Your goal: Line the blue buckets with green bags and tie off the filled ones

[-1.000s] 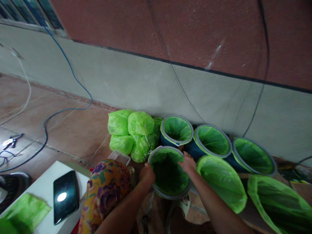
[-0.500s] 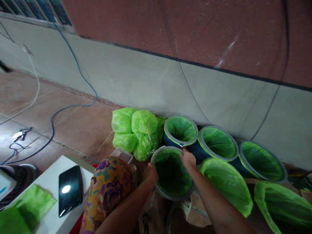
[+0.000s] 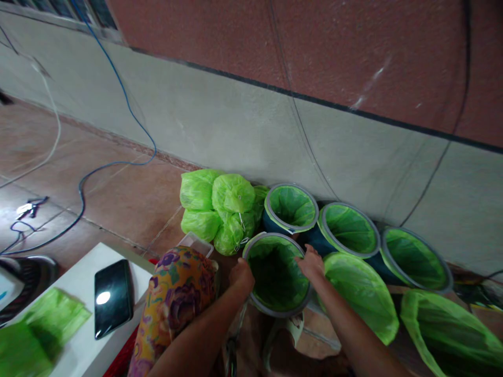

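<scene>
A round trash bin point(image 3: 259, 303) with a grey rim stands in front of me, lined with a green plastic bag point(image 3: 271, 296). At the left side of the rim, my left hand point(image 3: 241, 274) is closed on the edge. My right hand point(image 3: 313, 263) straddles the opposite side, thumb over the rim toward the inside and the other fingers outside, held more loosely. The bin's lower body is mostly hidden. Just behind it stands another lined bin point(image 3: 274, 225), with a dark blue body and grey rim.
More lined bins point(image 3: 329, 242) run rightward along the wall. Green bags open wide on nearer containers point(image 3: 363, 298). Knotted, filled green bags point(image 3: 233, 193) are piled left of the bins. A phone point(image 3: 113, 298) and folded green bags point(image 3: 57, 317) lie on a white surface point(image 3: 88, 267). A blue cable point(image 3: 120, 89) crosses the floor.
My right hand has slid along the rim toward me and loosened, its fingers more spread. My left hand stays at the left rim. The view has shifted slightly.
</scene>
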`<act>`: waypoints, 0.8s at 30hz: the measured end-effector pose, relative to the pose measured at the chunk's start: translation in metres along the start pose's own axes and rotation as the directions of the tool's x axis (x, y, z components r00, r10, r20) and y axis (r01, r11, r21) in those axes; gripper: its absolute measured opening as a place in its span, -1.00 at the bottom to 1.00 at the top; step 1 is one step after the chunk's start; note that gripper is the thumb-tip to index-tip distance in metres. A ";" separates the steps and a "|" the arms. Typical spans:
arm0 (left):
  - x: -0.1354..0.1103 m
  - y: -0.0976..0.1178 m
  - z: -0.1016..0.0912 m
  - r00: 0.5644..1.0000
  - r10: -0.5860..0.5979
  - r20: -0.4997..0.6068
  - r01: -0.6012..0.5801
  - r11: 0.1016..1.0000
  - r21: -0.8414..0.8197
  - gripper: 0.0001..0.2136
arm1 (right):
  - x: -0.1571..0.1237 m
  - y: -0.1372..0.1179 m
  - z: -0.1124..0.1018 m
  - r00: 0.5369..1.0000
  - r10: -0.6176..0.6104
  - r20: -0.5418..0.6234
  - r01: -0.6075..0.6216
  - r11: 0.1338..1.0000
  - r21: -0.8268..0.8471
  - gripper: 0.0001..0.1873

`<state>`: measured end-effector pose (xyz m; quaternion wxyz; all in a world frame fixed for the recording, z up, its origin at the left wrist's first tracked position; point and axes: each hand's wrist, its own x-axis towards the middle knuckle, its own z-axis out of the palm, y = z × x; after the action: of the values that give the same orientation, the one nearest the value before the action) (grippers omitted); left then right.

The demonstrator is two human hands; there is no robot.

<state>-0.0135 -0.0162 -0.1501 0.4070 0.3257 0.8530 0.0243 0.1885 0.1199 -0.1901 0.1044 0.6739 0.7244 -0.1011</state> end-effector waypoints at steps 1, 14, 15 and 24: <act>0.000 0.000 0.000 1.000 0.009 -0.001 -0.009 1.000 0.004 -0.74 | -0.003 0.004 0.002 1.000 0.011 0.015 -0.011 1.000 -0.008 -0.38; 0.004 0.000 0.001 0.998 0.055 0.023 -0.056 0.997 0.048 -0.71 | -0.013 0.014 0.013 0.992 -0.030 0.119 0.029 1.000 0.007 -0.63; 0.004 0.000 0.001 0.998 0.054 0.021 -0.055 0.997 0.047 -0.71 | -0.013 0.015 0.013 0.991 -0.036 0.131 0.034 0.999 0.019 -0.61; 0.004 0.001 0.000 0.999 0.034 0.021 -0.035 0.999 0.021 -0.72 | -0.018 0.004 0.014 0.993 0.083 0.085 -0.082 0.996 -0.019 -0.49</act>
<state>-0.0144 -0.0131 -0.1523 0.4116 0.3451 0.8433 0.0188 0.1935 0.0985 -0.1986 0.1448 0.6973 0.6916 -0.1200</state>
